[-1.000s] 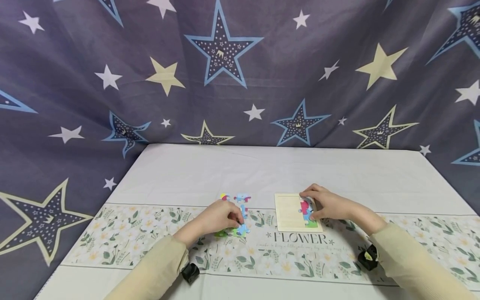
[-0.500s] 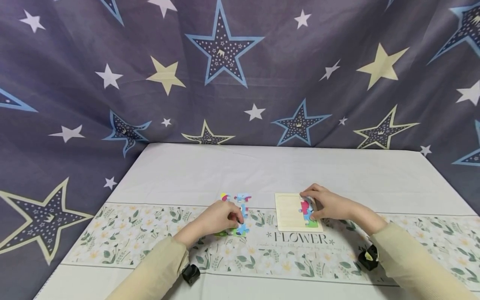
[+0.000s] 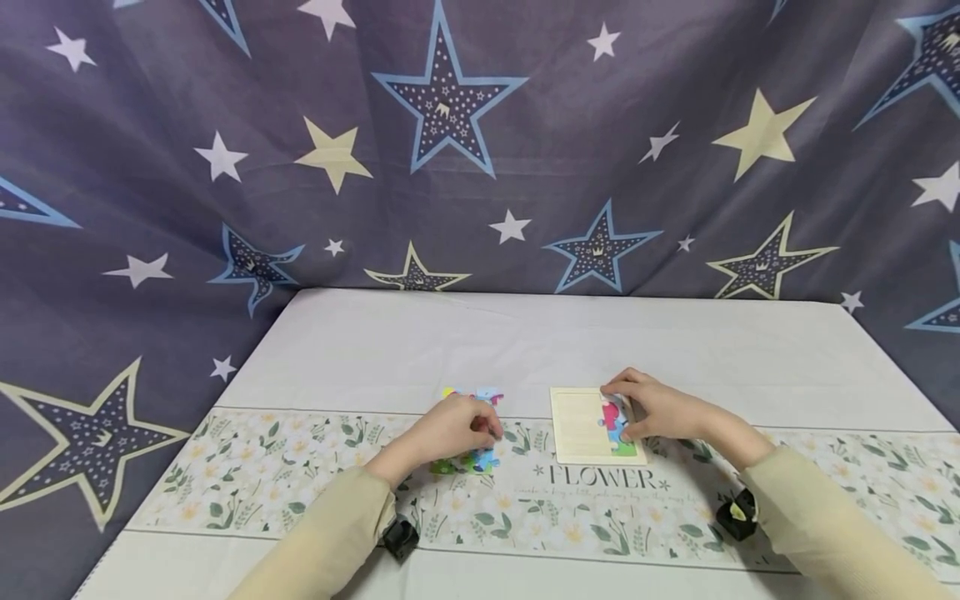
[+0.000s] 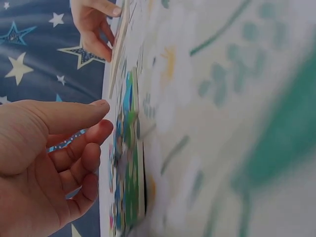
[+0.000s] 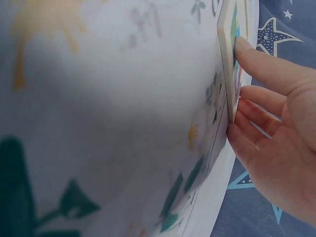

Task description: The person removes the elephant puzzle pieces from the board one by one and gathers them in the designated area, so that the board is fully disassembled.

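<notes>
My left hand (image 3: 457, 429) hovers over several loose jigsaw pieces (image 3: 486, 460), which show blue, green and pink and which it partly hides. In the left wrist view its fingers are loosely bent, with a gap between thumb and forefinger and nothing seen in it. My right hand (image 3: 660, 408) rests on the right side of a square wooden puzzle board (image 3: 577, 425). Its thumb touches the picture, while other fingertips lie at the edge in the right wrist view. A strip of joined jigsaw pieces (image 3: 611, 418), pink, blue and green, fills the board's right part; bare wood shows at left.
The table wears a white cloth (image 3: 525, 342) with a flowered band and the printed word FLOWER in front of the board. Behind it hangs a dark curtain (image 3: 555, 167) with stars. A black wrist camera (image 3: 400, 537) sits below the left sleeve.
My left hand has lifted and shifted slightly right and away from me over the loose pieces. The right hand and the board have stayed in place.
</notes>
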Available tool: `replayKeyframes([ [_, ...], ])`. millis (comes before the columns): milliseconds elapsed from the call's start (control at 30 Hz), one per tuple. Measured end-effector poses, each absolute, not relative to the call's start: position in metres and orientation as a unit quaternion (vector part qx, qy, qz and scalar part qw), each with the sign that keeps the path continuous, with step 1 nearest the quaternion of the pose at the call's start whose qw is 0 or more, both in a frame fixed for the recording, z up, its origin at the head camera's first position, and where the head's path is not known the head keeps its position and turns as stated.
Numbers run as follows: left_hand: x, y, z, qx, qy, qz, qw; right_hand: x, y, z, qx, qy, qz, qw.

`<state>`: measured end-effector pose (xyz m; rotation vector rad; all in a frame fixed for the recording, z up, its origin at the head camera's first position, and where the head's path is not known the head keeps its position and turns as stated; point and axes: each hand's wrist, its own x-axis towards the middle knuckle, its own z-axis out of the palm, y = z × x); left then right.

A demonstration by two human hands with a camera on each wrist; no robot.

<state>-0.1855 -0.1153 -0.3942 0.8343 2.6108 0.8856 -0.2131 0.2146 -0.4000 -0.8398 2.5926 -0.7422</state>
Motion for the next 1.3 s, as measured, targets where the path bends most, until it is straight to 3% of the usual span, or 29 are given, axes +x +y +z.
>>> replayKeyframes([
  [567,-0.197,-0.064,-0.392,0.295,0.888,0.326,0.134,-0.211,0.216,-0.402,-0.299,0.907,-0.258,0.144],
  [1300,-0.213,-0.016,-0.396,0.334,0.875,0.312,0.157,-0.208,0.222,-0.409,-0.263,0.931,-0.238,0.084],
])
